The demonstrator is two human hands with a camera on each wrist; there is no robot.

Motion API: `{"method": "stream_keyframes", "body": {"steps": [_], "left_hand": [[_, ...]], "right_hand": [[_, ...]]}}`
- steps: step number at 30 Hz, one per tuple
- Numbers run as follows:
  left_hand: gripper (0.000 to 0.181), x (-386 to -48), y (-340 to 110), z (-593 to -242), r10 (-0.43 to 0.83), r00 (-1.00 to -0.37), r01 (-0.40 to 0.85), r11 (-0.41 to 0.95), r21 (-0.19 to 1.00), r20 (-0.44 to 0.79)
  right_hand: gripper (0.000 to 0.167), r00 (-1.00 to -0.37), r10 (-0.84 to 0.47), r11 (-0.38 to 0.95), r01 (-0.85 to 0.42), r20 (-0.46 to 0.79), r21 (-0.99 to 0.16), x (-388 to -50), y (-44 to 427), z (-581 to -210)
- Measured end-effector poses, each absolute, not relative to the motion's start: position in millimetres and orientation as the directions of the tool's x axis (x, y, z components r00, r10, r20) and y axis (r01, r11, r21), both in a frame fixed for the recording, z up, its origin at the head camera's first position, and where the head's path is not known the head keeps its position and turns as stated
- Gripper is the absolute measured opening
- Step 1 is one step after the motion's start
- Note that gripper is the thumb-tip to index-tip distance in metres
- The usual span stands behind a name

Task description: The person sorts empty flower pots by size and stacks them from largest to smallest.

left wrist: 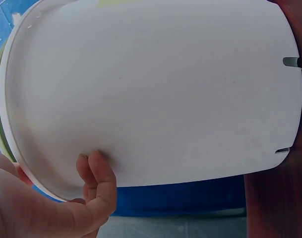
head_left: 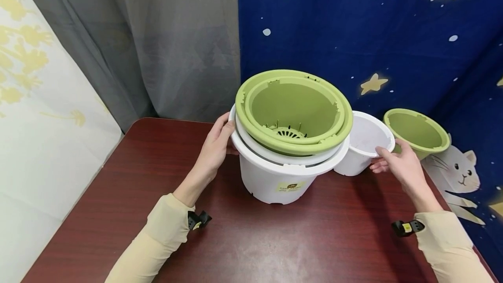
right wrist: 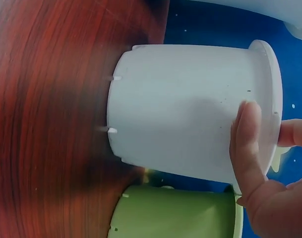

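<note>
A nested stack of flowerpots stands on the table's middle. Its outermost is a large white flowerpot [head_left: 275, 182] with a yellow label, another white rim shows inside, and two green rims [head_left: 292, 143] are on top, with a slotted base deep within. My left hand [head_left: 214, 145] grips the large white pot's left rim, thumb over the edge and fingers beneath, as the left wrist view shows. To the right, a smaller white flowerpot [right wrist: 175, 109] stands upright. My right hand [head_left: 402, 165] holds its near right rim between thumb and fingers.
A small green flowerpot [head_left: 418, 130] stands at the back right, beside the small white one. Behind the dark red table [head_left: 157, 178] hang a grey curtain [head_left: 188, 47] and a blue starry curtain [head_left: 334, 21]. A whitish patterned surface [head_left: 43, 112] borders the left side.
</note>
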State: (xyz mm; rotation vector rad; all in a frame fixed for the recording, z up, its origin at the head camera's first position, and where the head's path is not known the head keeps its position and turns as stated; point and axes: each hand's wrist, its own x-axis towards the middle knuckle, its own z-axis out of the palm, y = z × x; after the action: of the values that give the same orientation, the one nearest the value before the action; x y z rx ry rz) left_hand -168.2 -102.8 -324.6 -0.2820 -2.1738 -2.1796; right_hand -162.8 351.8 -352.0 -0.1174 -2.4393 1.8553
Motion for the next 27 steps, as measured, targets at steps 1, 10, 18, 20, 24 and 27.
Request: {"method": "stream_keyframes", "body": {"steps": [1, 10, 18, 20, 24, 27], "left_hand": [[0.042, -168.3, -102.8, -324.7, 0.092, -0.982, 0.163, -0.011, 0.987, 0.163], [0.042, -168.2, -102.5, -324.6, 0.094, -0.983, 0.160, -0.013, 0.987, 0.161], [0.043, -168.8, -102.9, -325.1, 0.094, -0.982, 0.162, -0.015, 0.987, 0.163], [0.043, -168.7, -102.8, -324.9, 0.096, -0.982, 0.162, -0.014, 0.987, 0.162], [0.043, -168.2, -102.9, -325.1, 0.095, -0.983, 0.159, -0.015, 0.987, 0.159], [0.043, -168.0, -102.8, -324.3, 0.093, -0.983, 0.159, -0.012, 0.987, 0.159]], "right_hand": [[0.035, -0.995, 0.097, 0.225, 0.011, 0.011, -0.974, -163.1, 352.0, -351.7], [0.068, -0.990, 0.133, 0.171, 0.066, -0.044, -0.983, -165.1, 352.2, -347.6], [0.071, -0.976, 0.204, 0.252, 0.128, -0.077, -0.959, -166.5, 352.6, -346.6], [0.071, -0.973, 0.218, 0.267, 0.139, -0.081, -0.954, -166.4, 353.1, -346.8], [0.073, -0.968, 0.234, 0.240, 0.146, -0.089, -0.960, -165.6, 355.0, -346.0], [0.075, -0.967, 0.236, 0.206, 0.144, -0.094, -0.968, -164.9, 357.0, -342.8]]}}
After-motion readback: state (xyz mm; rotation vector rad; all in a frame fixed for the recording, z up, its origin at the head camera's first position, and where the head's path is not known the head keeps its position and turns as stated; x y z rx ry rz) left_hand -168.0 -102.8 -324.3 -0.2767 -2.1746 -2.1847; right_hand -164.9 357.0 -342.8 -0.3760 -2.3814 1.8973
